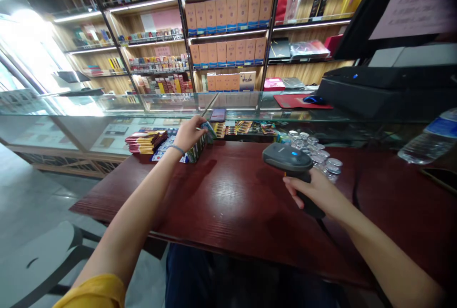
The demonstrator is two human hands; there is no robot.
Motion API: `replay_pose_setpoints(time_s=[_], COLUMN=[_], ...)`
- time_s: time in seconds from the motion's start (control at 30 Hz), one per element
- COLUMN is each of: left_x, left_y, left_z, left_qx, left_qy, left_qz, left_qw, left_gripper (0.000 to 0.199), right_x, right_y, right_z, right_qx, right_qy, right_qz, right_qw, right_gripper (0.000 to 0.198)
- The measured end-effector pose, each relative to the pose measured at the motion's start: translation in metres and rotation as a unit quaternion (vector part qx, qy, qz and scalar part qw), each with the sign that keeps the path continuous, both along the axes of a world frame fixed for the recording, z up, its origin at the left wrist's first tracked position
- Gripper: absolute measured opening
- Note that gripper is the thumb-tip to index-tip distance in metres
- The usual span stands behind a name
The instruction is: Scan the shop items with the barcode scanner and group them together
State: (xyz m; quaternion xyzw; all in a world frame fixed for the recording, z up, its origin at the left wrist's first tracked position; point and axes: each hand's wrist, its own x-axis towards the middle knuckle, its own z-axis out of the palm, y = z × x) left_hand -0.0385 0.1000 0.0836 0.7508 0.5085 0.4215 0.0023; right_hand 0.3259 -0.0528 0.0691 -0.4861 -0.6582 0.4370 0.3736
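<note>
My right hand (310, 191) is wrapped round the grip of a dark grey barcode scanner (287, 156), held just above the desk with a blue light on its top. At the far edge of the desk my left hand (191, 133) pinches a small blue-green packet (208, 130). Below that hand stands a row of green and blue packets (195, 152), partly hidden by the wrist. To its left lies a pile of red and yellow packets (144, 141). Small clear jars (321, 155) with round lids stand in rows beyond the scanner.
A dark red wooden desk (221, 193) lies before me, with a glass counter (160, 103) behind it. On the right are a clear plastic bottle (430, 136), a monitor (385, 13) and a blue-lit mouse (313, 100). A grey chair (46, 260) stands at lower left.
</note>
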Motion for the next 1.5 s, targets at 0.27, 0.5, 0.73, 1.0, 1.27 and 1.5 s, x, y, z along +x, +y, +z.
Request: replay_pose_setpoints(time_s=[0.27,0.5,0.73,1.0,1.27,1.5], left_x=[-0.008,-0.001,0.006,0.006,0.003,0.01], left_y=[0.035,0.04,0.037,0.04,0.04,0.031], left_z=[-0.015,-0.018,-0.019,-0.018,-0.016,-0.007], left_qx=[-0.032,-0.051,-0.053,-0.076,-0.092,-0.034], left_qy=[0.253,0.34,0.37,0.39,0.378,0.321], left_qz=[0.003,0.073,0.108,0.126,0.121,0.108], left_qw=[0.967,0.936,0.921,0.909,0.913,0.94], left_gripper=[0.027,0.029,0.027,0.028,0.034,0.028], right_x=[0.006,0.004,0.004,0.006,0.006,0.015], right_y=[0.004,0.002,-0.001,0.001,0.001,0.003], right_z=[-0.002,-0.002,0.001,0.0,0.002,0.006], right_qx=[0.002,0.005,0.005,-0.008,-0.008,0.001], right_qy=[0.002,0.018,0.032,0.046,0.053,0.111], right_qz=[0.005,-0.009,-0.013,-0.013,-0.009,-0.051], right_qw=[1.0,1.0,0.999,0.999,0.999,0.992], right_gripper=[0.031,0.03,0.031,0.032,0.031,0.03])
